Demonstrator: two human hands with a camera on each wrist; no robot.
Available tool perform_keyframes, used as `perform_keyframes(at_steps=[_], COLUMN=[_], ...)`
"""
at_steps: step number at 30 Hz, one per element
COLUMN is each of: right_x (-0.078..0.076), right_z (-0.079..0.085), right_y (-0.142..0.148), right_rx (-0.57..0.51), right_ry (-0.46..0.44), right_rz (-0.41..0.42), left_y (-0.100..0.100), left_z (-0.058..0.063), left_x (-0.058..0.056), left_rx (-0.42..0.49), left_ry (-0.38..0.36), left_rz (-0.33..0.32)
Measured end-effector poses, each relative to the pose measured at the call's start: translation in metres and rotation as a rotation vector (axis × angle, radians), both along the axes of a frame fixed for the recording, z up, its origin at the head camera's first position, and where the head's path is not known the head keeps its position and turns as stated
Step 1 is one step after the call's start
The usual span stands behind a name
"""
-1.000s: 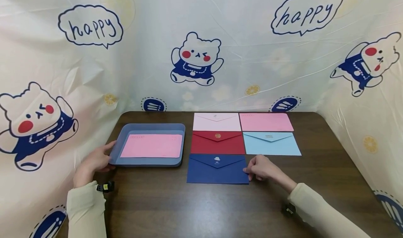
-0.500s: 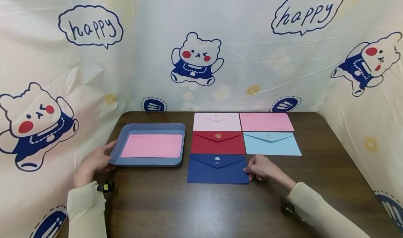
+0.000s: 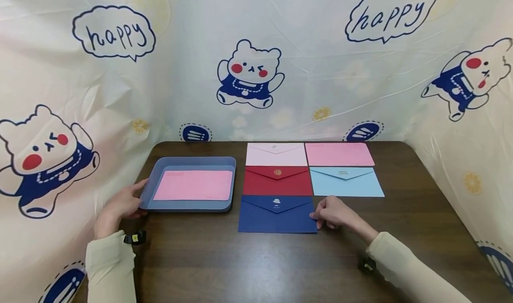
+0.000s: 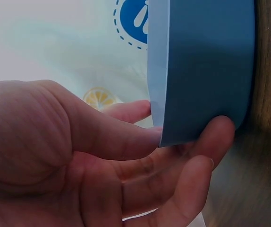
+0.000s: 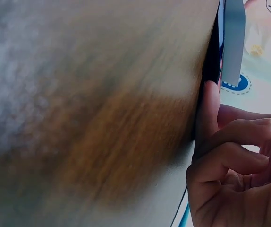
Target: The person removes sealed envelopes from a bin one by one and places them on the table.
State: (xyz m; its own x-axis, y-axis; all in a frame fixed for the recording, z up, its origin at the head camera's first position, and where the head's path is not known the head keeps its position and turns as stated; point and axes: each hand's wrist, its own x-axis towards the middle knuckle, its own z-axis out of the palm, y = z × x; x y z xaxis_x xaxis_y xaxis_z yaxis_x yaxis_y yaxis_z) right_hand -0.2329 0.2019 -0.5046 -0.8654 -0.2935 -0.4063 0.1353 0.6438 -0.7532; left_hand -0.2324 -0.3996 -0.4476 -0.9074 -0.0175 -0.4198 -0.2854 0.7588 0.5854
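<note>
On the left of the table lies a grey-blue tray (image 3: 192,207) with a pink envelope (image 3: 192,186) flat inside it. My left hand (image 3: 120,204) holds the tray's near left corner; in the left wrist view the thumb (image 4: 126,141) meets the rim and other fingers bend against the outer wall. My right hand (image 3: 334,212) pinches the right edge of a navy envelope (image 3: 272,220) with a white hat print, which lies flat on the table. In the right wrist view a fingertip touches the dark envelope edge (image 5: 212,61), and the other fingers are curled. Its thumb is mostly hidden there.
Behind the navy envelope lie a red envelope (image 3: 276,185), a light blue envelope (image 3: 348,187), a pale pink envelope (image 3: 275,158) and a second pink envelope (image 3: 338,154), edge to edge. A printed curtain (image 3: 320,85) surrounds the brown wooden table (image 3: 192,258).
</note>
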Motion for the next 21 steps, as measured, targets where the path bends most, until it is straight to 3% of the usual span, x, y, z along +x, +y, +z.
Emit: perform_keyframes(at_steps=[21], right_x=[-0.0032], right_z=[0.0047], right_y=[0.0012], right_rx=[0.037], right_ry=[0.002], right_rz=[0.022], left_y=[0.0009], left_z=[-0.0004], left_x=[0.0008], left_rx=[0.007], left_ry=[0.036], left_rz=[-0.019])
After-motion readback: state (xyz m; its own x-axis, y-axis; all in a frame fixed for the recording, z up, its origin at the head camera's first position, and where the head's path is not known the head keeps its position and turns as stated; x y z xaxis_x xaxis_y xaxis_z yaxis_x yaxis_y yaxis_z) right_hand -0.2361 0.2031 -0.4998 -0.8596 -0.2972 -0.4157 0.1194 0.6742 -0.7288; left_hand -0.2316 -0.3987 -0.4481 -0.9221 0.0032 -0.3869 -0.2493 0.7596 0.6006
